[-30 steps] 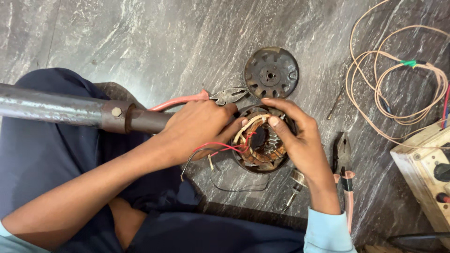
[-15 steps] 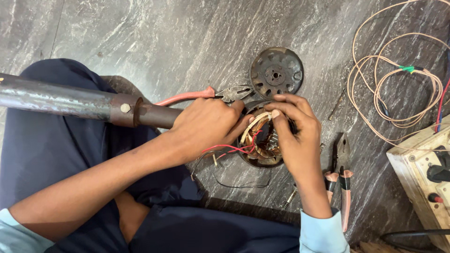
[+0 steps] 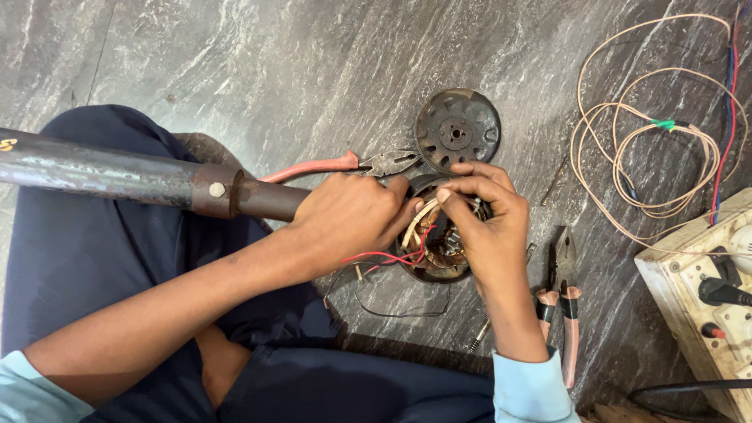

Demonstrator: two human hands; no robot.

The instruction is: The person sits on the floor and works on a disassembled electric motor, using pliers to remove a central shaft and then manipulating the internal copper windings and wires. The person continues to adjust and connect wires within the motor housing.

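Copper windings and red leads show inside the round, dark motor stator (image 3: 439,251) on the stone floor (image 3: 274,70); it is gripped by the left hand (image 3: 352,219), while a pale wire is pinched by the right hand (image 3: 486,227).

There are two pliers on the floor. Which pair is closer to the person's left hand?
The long-nose pliers with plain pink handles, lying just above the left hand. The other pliers, with black and pink handles, lie beyond the right hand.

Bare floor (image 3: 258,70) above pipe (image 3: 141,176) open; pliers (image 3: 565,298), wire coil (image 3: 650,149) (right side) crowd approach.
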